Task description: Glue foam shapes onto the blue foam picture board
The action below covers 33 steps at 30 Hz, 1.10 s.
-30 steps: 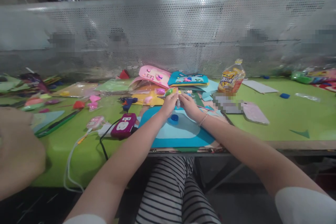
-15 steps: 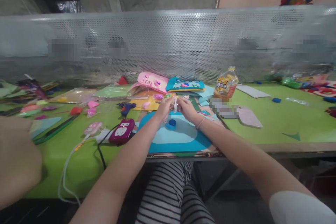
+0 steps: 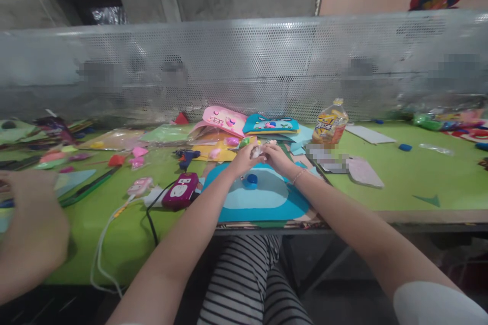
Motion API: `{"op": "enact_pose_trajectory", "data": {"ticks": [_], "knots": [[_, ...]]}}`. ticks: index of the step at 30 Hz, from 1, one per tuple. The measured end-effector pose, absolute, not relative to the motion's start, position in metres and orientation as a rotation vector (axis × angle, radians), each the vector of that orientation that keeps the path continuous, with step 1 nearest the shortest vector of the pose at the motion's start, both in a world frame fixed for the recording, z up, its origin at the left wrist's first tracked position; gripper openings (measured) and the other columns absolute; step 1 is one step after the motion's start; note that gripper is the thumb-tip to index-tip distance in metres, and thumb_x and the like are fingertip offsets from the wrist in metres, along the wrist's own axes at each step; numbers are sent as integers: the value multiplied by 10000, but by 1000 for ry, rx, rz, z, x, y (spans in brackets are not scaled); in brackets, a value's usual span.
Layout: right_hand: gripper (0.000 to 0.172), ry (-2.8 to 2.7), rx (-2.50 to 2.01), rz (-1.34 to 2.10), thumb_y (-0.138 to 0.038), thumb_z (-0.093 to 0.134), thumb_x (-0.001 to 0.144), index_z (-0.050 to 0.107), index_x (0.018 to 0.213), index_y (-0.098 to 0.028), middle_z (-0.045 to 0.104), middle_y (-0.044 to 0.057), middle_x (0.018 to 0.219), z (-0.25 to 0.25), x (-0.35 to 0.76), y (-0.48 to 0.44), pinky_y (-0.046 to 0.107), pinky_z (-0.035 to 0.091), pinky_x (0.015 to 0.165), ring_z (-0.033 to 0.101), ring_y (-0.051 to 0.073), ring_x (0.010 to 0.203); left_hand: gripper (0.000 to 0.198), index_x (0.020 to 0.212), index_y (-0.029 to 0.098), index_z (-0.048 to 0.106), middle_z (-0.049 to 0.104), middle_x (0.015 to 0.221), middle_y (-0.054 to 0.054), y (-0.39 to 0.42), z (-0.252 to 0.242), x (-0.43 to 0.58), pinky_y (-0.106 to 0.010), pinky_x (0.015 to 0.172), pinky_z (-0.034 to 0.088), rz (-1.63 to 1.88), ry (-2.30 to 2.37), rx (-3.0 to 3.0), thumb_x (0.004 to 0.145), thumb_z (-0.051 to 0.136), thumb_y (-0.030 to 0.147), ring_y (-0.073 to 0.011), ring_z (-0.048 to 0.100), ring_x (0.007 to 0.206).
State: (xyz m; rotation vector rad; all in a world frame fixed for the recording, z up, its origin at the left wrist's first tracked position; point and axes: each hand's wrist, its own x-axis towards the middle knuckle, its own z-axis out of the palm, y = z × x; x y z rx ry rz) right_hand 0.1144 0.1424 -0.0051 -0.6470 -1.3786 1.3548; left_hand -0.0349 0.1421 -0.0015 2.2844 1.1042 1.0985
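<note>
My left hand (image 3: 246,159) and my right hand (image 3: 277,157) meet above the far part of a blue sheet (image 3: 224,208). Both are closed, fingers pinched around a small whitish thing (image 3: 257,152) that looks like crumpled clear plastic; the fingers hide most of it. Below them a dark blue lump (image 3: 252,181) rests on the light blue rounded patch (image 3: 259,199) of the sheet. Just beyond my hands lie a green piece (image 3: 246,141) and an orange-yellow sheet (image 3: 223,154) with pink bits in plastic.
Pink (image 3: 224,120) and blue (image 3: 269,125) decorated pouches lie behind. A snack-labelled plastic bottle (image 3: 331,124) and a phone-shaped pink thing (image 3: 364,171) are at right. Left are a glue gun (image 3: 186,157), a magenta box (image 3: 181,191), cables (image 3: 99,249) and another person's arm (image 3: 34,233).
My hands have drawn closer together around the whitish thing, and less of it hangs below the fingers. The view has shifted slightly. At left, the other person's arm shows more of the wrist.
</note>
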Motion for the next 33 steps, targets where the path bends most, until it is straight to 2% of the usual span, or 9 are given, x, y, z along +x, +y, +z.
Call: {"op": "enact_pose_trajectory", "data": {"ticks": [4,7,10,12,14,19,25,33], "knots": [[166,-1531,-847,1178,-267,541,621,441,512,-191,438,-42,453,-7,122,152,231,318,455,404,87,444,648,1126,130,548,616,1075,-116,144,0,-37,-344,844,450,1115,1225,2363,653,662,559,-245,575,981],[185,-1704,-990,877,-227,522,613,406,473,-194,426,-43,435,-6,127,155,231,297,461,387,87,453,576,1075,154,578,632,1033,-100,143,1,-37,-346,839,445,1086,1290,2441,646,684,524,-243,579,963],[174,-1759,-957,676,-259,551,645,446,525,-190,416,-50,470,-6,129,156,230,280,468,364,85,479,535,1037,159,590,643,978,-83,139,3,-37,-328,797,452,1040,1354,2450,645,688,510,-236,593,917],[133,-1780,-880,698,-309,571,673,547,651,-179,458,-42,525,-7,130,157,233,304,482,388,94,505,534,1031,161,588,647,945,-74,137,5,-37,-312,758,455,1013,1407,2434,639,692,509,-231,599,887],[199,-1827,-834,745,-337,590,680,619,782,-168,498,-28,566,-9,131,159,240,328,495,417,105,528,530,1028,167,587,650,921,-68,134,6,-37,-297,731,453,982,1452,2430,640,689,513,-227,603,870],[295,-1904,-812,887,-356,599,680,658,882,-148,520,-19,586,-12,134,161,239,339,490,429,104,521,498,1004,172,596,650,899,-72,133,7,-36,-290,709,438,910,1526,2450,672,643,540,-231,603,866],[197,-1927,-798,909,-331,596,692,627,774,-154,501,-28,583,-13,133,157,232,339,511,433,101,542,470,961,185,601,652,893,-79,135,4,-36,-292,682,428,844,1519,2516,688,610,567,-248,607,860],[136,-1948,-825,767,-261,572,666,481,604,-179,358,-68,541,-7,125,147,226,253,510,320,81,532,370,884,183,597,655,864,-82,138,0,-35,-295,681,428,828,1486,2571,695,626,500,-254,614,838]]}}
